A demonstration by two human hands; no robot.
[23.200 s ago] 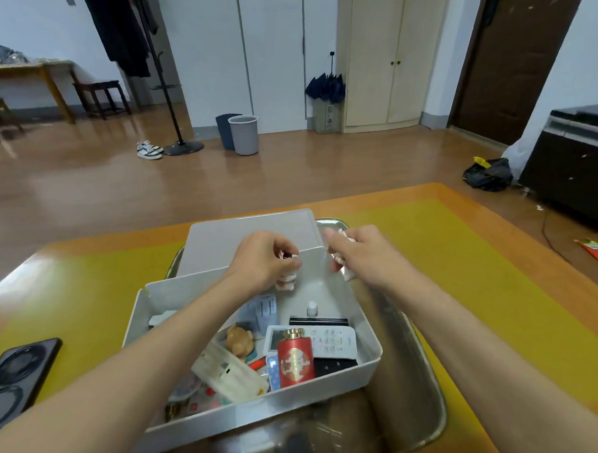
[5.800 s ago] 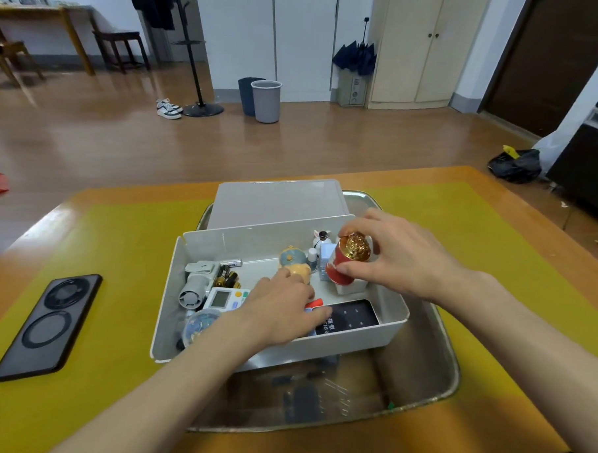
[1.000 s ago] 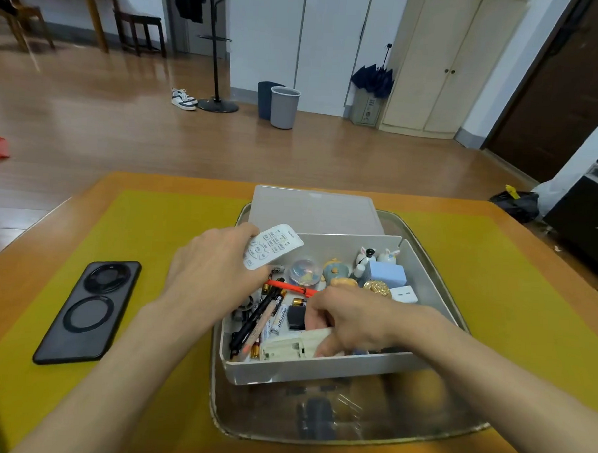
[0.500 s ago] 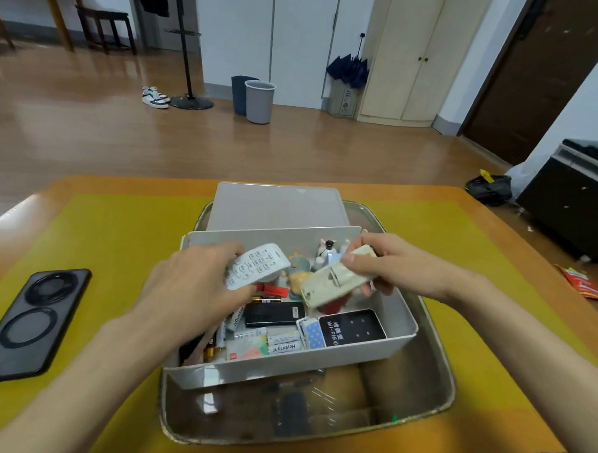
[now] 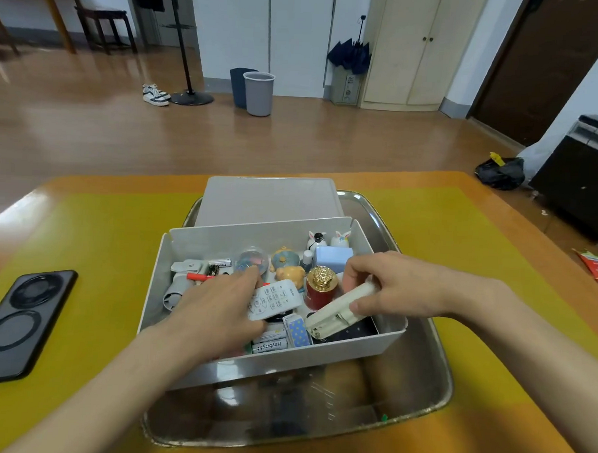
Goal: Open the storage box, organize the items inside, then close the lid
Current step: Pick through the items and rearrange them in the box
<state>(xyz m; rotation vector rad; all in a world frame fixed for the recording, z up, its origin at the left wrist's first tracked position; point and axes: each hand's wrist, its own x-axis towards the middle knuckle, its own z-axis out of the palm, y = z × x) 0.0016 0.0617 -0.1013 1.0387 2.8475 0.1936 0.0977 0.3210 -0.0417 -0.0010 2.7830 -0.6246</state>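
The white storage box [image 5: 173,251] stands open in a metal tray [image 5: 431,376] on the yellow-topped table [image 5: 95,238], with its lid [image 5: 268,201] lying flat just beyond the far wall. The left hand [image 5: 215,311] reaches into the box, its fingers curled round a white remote control [image 5: 275,302] that sticks out past the fingertips toward the right. The right hand [image 5: 394,285] pinches the upper end of a cream stapler-like tool [image 5: 338,313], thumb beneath, so that it slants down over a black device at the box's near right. Between the two hands stands a red bottle with a gold cap [image 5: 319,289]. Beyond the fingers sit small figurines [image 5: 285,263] and a pale blue box [image 5: 334,257]. Well to the left of the left hand a black phone [image 5: 16,323] lies on the table.
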